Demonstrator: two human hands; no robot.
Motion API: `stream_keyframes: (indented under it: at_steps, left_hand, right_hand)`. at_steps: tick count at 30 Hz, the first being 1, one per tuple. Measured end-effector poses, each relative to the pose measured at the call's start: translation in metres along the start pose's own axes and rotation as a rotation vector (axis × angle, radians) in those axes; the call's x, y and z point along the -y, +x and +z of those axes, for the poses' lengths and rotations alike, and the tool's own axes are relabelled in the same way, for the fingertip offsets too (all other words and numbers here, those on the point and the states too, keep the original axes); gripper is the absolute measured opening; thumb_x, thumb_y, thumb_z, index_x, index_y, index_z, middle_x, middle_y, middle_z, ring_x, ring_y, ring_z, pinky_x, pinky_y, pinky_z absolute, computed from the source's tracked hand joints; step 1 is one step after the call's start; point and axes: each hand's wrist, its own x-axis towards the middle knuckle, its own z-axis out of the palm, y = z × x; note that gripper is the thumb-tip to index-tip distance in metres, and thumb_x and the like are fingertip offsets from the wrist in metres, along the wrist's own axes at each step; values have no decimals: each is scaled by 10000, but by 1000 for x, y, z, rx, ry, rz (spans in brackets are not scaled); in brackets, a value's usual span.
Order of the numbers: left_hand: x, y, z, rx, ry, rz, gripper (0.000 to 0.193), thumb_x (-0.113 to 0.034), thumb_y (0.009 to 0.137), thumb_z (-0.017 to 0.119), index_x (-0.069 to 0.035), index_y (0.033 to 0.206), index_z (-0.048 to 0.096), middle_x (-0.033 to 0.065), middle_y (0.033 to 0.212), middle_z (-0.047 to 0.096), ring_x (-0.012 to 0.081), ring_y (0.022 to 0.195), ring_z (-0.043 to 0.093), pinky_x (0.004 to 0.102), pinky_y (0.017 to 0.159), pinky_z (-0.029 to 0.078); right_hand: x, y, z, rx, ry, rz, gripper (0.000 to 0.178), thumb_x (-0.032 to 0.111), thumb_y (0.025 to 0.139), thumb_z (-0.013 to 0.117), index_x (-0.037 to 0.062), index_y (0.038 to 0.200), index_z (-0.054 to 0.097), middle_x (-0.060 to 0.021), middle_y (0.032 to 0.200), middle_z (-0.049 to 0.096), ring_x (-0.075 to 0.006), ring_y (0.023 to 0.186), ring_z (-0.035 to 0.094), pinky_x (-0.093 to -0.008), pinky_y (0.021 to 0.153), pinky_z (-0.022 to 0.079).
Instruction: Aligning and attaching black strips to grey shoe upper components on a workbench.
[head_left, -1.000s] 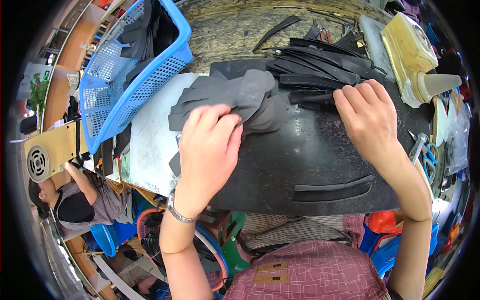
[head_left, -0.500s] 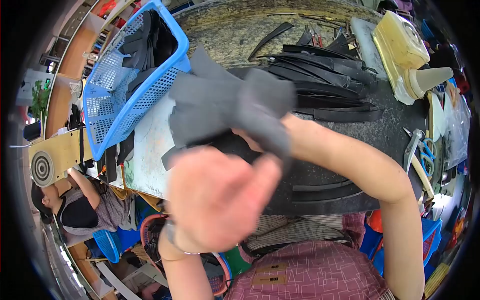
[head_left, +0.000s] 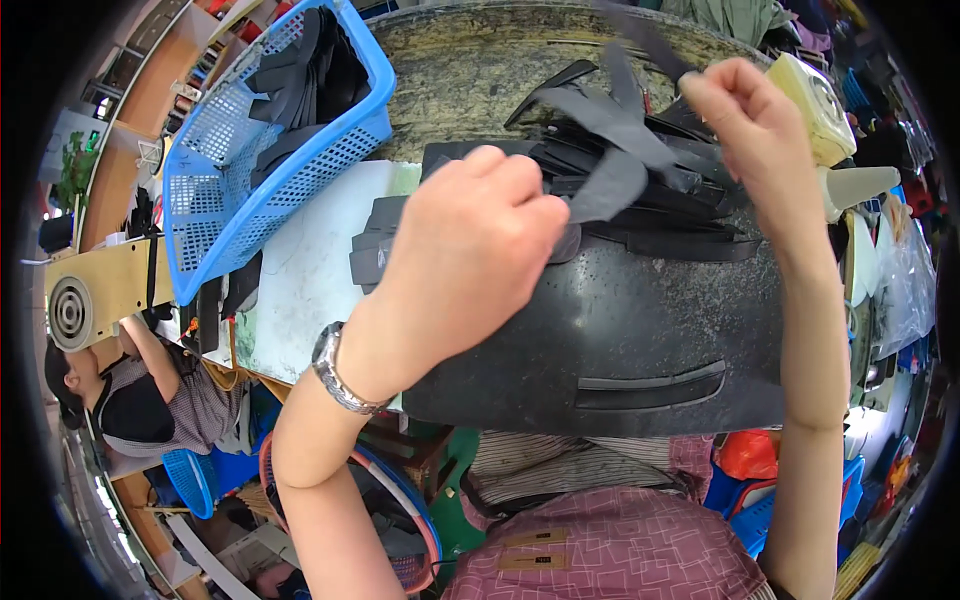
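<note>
Your right hand (head_left: 752, 120) is raised over the far right of the counter (head_left: 440, 75), thumb and fingers pinching the end of a dark strip (head_left: 645, 40), which blurs as it slants up and away to the left. Your left hand (head_left: 480, 235) is curled, its back to the camera, a watch (head_left: 340, 370) on the wrist; its fingertips are hidden, so you cannot tell whether it grips anything. A gray stack (head_left: 375, 250) shows out past its left side. Between your hands, several gray strips (head_left: 600, 125) fan out at odd angles over the pile of black strips (head_left: 690, 243); whether they all rest on it is unclear. Nearer you, a curved piece (head_left: 650, 394) lies alone on the black mat (head_left: 640, 320). To the left stands a blue basket (head_left: 375, 100) holding more dark pieces (head_left: 310, 75); a yellow container (head_left: 820, 100) sits just beyond your right hand.
</note>
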Motion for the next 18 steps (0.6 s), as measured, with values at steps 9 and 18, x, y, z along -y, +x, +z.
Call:
stream_keyframes:
  at_steps: [9, 18]
  left_hand:
    - [-64, -17, 42, -290, -124, 95, 295, -84, 618, 661, -79, 912, 688, 35, 772, 518, 202, 743, 522, 310, 593, 441]
    - [-116, -84, 85, 270, -75, 100, 562, -428, 869, 568, 14, 1215, 548, 164, 1128, 570, 280, 941, 546, 360, 793, 461]
  right_hand:
    - [-45, 28, 33, 221, -570, -170, 446, 479, 806, 635, 39, 870, 608, -177, 788, 655, -369, 766, 634, -439, 660, 499]
    - [-6, -86, -32, 655, 280, 428, 117, 97, 863, 618, -4, 922, 620, 24, 700, 563, -28, 631, 495, -224, 543, 423]
